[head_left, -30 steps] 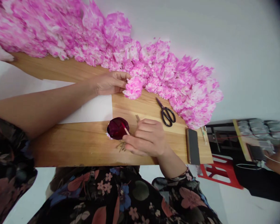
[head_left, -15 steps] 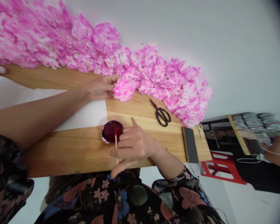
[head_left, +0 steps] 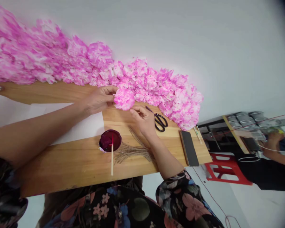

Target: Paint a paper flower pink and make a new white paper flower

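Pink-and-white ruffled blossom is held between the thumb and fingers of the left hand, which are clamped on its left side, over the far part of the table. At its lower right edge are the fingertips of the right hand, thumb and fingers bent close to one another; whether they grip a petal, I cannot tell.

Just beside the right hand lies a pair of dark scissors with black looped handles. Under and beside the right wrist spreads a loose bundle of thin brown stems. Left of the stems stands a small round dish of dark red liquid, and a slim pale stick with a red tip leans over its near rim. White paper sheets lie beneath the left forearm.

All this rests on a light brown wooden table, with a dark flat phone near its right end. Along the far edge, against a pale grey wall, runs a long heap of pink-and-white flowers. Beyond the table, at right, are a red plastic stool and another person's arm.
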The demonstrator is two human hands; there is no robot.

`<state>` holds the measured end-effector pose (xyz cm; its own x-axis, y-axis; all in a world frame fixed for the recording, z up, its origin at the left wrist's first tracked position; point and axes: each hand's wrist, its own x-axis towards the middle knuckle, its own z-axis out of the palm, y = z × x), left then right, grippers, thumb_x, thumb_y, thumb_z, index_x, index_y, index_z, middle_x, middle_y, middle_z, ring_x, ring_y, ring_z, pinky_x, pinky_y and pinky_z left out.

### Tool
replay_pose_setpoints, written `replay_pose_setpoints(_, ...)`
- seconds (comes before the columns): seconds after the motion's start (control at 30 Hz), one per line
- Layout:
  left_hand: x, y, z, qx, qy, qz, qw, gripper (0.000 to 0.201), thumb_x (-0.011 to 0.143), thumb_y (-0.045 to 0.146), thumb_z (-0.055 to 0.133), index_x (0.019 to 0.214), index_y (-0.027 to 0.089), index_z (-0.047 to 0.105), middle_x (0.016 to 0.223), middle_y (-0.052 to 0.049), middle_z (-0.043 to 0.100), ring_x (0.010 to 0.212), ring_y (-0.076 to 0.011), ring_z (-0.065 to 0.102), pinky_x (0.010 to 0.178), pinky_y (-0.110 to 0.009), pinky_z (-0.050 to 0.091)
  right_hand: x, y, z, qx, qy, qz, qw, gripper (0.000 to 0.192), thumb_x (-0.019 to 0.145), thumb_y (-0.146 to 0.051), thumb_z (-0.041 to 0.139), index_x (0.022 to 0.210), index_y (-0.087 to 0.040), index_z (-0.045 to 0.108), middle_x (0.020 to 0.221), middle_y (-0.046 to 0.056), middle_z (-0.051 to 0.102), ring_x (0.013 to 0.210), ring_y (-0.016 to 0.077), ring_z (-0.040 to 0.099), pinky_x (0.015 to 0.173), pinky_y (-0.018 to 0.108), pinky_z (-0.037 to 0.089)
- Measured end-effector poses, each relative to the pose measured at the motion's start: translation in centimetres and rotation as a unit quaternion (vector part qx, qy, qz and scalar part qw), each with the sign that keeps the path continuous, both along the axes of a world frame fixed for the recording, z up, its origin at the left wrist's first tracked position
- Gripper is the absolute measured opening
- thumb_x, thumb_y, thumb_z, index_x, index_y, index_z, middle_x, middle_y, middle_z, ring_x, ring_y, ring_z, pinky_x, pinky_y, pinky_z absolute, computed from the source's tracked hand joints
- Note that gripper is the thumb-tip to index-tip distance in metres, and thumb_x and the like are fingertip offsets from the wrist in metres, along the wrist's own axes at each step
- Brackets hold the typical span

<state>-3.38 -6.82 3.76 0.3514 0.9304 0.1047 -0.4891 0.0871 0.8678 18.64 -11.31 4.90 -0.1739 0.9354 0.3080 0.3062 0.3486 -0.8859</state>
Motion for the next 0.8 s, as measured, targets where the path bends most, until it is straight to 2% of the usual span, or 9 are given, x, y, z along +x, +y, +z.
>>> replay_pose_setpoints(0.13, 0.9, -0.6, -0.4, 0.02, 0.018, -0.008, 1.0, 0.023, 0.072, 0.018, 0.096, 0.081, 0.018, 0.074, 0.073, 0.002, 0.071, 0.072, -0.0109, 0.067, 0.073, -0.022, 0.053, -0.4, 0.2, -1.0, -0.037, 0.024, 0.015, 0.999, 0.016, 0.078, -0.036, 0.076, 0.087, -0.022, 0.075, 0.083, -0.001, 0.074, 0.077, 0.0156, 0.065, 0.073, 0.028, 0.052)
replay_pose_setpoints(0.33, 1.6, -1.3, -0.8, 0.051, 0.052, 0.033, 0.997, 0.026, 0.071, 0.03, 0.097, 0.082, 0.019, 0.076, 0.078, 0.001, 0.074, 0.08, -0.0135, 0.069, 0.078, -0.024, 0.052, -0.7, 0.4, -1.7, -0.04, 0.09, -0.007, 0.995, 0.023, 0.076, -0.038, 0.079, 0.092, -0.023, 0.073, 0.087, 0.0, 0.075, 0.08, 0.0163, 0.064, 0.077, 0.029, 0.054)
replay_pose_setpoints(0.6, 1.7, -1.5, -0.9, 0.074, 0.101, 0.035, 0.992, 0.026, 0.068, 0.036, 0.099, 0.079, 0.022, 0.08, 0.077, -0.001, 0.077, 0.074, -0.015, 0.068, 0.075, -0.024, 0.053, -0.5, 0.6, -2.0, -0.053, 0.103, 0.001, 0.993, 0.022, 0.078, -0.042, 0.08, 0.081, -0.022, 0.07, 0.078, -0.001, 0.07, 0.076, 0.0159, 0.063, 0.073, 0.028, 0.052)
replay_pose_setpoints(0.8, 1.8, -1.8, -0.7, 0.074, 0.108, 0.038, 0.991, 0.032, 0.068, 0.041, 0.098, 0.074, 0.019, 0.076, 0.074, -0.002, 0.075, 0.071, -0.0147, 0.066, 0.072, -0.024, 0.052, -0.3, 0.4, -1.7, -0.046, 0.102, -0.005, 0.994, 0.022, 0.079, -0.041, 0.08, 0.084, -0.021, 0.073, 0.08, 0.0, 0.072, 0.076, 0.0157, 0.064, 0.074, 0.028, 0.051)
